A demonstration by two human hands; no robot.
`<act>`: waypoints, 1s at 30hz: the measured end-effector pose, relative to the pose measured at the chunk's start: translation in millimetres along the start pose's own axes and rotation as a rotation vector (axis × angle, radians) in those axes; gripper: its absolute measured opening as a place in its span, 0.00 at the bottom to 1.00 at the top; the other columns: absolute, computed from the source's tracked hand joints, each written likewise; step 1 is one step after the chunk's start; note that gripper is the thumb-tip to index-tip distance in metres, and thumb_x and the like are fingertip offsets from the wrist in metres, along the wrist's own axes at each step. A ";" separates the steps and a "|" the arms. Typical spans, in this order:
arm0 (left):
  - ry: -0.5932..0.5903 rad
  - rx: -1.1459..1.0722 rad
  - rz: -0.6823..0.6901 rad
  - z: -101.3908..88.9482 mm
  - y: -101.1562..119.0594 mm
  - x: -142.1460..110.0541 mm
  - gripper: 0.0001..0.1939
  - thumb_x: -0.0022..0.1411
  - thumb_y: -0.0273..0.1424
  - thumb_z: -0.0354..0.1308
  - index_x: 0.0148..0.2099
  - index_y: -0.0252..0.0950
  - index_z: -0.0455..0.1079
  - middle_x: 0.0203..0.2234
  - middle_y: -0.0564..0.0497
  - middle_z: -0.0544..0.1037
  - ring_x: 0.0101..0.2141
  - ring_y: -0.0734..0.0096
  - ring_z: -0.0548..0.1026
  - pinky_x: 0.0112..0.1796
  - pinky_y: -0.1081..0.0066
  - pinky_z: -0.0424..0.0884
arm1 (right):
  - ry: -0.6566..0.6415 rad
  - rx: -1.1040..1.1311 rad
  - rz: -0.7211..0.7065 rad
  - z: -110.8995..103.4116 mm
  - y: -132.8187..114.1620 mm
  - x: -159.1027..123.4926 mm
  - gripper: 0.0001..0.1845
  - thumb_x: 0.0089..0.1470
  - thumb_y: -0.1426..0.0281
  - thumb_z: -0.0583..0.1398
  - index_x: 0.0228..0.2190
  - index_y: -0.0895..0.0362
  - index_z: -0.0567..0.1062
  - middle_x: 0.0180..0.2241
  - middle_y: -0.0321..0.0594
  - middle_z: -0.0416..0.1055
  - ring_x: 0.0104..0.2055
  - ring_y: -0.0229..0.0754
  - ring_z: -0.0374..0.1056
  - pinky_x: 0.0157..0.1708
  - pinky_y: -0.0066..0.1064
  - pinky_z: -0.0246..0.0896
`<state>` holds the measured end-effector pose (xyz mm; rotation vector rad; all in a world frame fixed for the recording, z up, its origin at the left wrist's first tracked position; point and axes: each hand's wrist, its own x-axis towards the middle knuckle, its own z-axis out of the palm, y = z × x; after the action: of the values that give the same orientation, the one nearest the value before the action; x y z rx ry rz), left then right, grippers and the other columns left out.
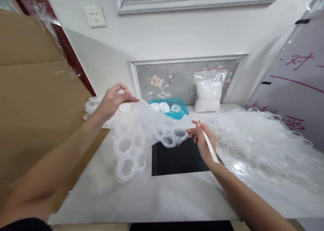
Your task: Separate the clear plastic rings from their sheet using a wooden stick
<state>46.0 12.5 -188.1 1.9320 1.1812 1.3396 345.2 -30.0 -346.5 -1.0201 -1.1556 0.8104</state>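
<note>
My left hand (115, 99) is closed in a pinch on the top edge of a bunch of translucent plastic sheets with round ring openings (125, 145). The bunch hangs down above the table, partly in front of a blue tray. In my right hand (204, 141) is a slim white pen-like tool (210, 146), its pale end pointing back towards my wrist; its tip is hidden among the fingers. The right fingertips are close to the right edge of the hanging sheets, and whether they touch it I cannot tell. Beneath lies a black mat (177, 161).
A large heap of similar ringed plastic (265, 146) covers the table's right side. At the back stand the blue tray (181, 114) with white round pieces and a zip bag of white material (209, 94). Cardboard (37, 89) rises at left; a whiteboard (301, 72) leans at right.
</note>
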 end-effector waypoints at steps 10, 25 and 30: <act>-0.319 0.177 -0.543 50.8 -44.3 -86.6 0.13 0.55 0.44 0.56 0.30 0.41 0.69 0.18 0.52 0.76 0.16 0.72 0.71 0.21 0.71 0.66 | -0.392 -0.189 0.129 20.3 28.7 -14.9 0.18 0.43 0.57 0.69 0.36 0.53 0.79 0.34 0.42 0.76 0.35 0.45 0.71 0.34 0.36 0.67; -0.557 -0.166 -0.666 106.8 -9.6 -124.5 0.15 0.55 0.41 0.63 0.35 0.32 0.72 0.10 0.58 0.67 0.11 0.82 0.58 0.14 0.80 0.51 | -0.643 0.368 0.513 27.6 -9.4 -52.2 0.14 0.47 0.60 0.67 0.29 0.59 0.82 0.26 0.39 0.73 0.29 0.38 0.70 0.30 0.30 0.72; -0.432 -0.030 -0.585 111.7 -6.5 -130.9 0.15 0.56 0.42 0.61 0.31 0.34 0.68 0.12 0.60 0.64 0.14 0.81 0.58 0.17 0.79 0.52 | -0.704 0.479 0.529 23.4 -6.0 -51.8 0.12 0.49 0.63 0.66 0.33 0.59 0.82 0.27 0.39 0.74 0.27 0.35 0.70 0.31 0.28 0.71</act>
<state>128.4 -89.9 -299.4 1.5624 1.3393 0.5963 310.5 -74.3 -356.3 -0.6397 -1.1787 1.8746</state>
